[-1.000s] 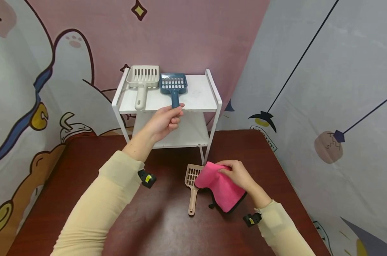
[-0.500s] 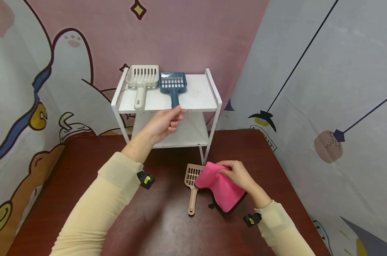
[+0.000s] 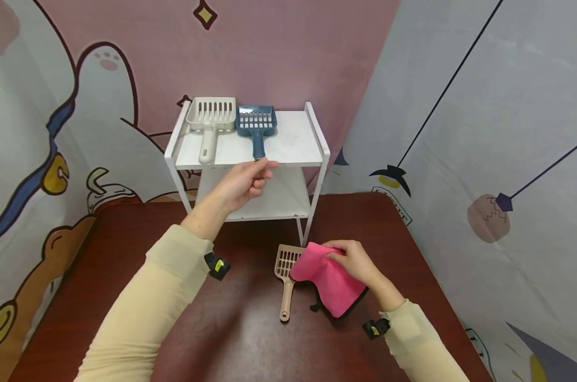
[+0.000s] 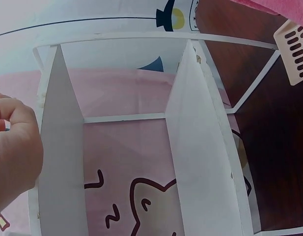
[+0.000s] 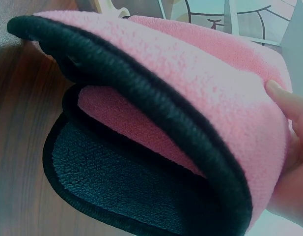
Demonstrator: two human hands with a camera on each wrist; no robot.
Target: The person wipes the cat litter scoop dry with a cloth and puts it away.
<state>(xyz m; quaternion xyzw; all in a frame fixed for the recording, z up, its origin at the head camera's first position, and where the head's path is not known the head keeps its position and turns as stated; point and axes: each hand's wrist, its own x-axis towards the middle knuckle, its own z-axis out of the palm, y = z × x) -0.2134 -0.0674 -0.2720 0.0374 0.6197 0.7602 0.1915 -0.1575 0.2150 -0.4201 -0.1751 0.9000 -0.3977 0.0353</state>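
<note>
My left hand (image 3: 243, 183) pinches the handle end of a dark blue slotted litter scoop (image 3: 256, 124), which lies on the top shelf of a small white rack (image 3: 295, 138). Beside it on the left lies an off-white litter scoop (image 3: 209, 130), handle toward me. Over the table, my right hand (image 3: 352, 260) grips a pink cloth (image 3: 329, 278) with dark edging; the right wrist view shows the cloth (image 5: 205, 73) folded over, with a dark underside. The cloth overlaps the head of a beige litter scoop (image 3: 287, 281) lying on the table.
The white rack stands at the back of the dark red-brown table (image 3: 212, 329), with a lower shelf (image 3: 264, 196) under the top one. Printed curtains (image 3: 307, 53) hang behind and on both sides. Each wrist wears a small black camera (image 3: 217, 265).
The blue scoop has shifted slightly up and left on the shelf, and my left fingertips now sit lower, at the handle's very end. My right hand and the cloth stay put.
</note>
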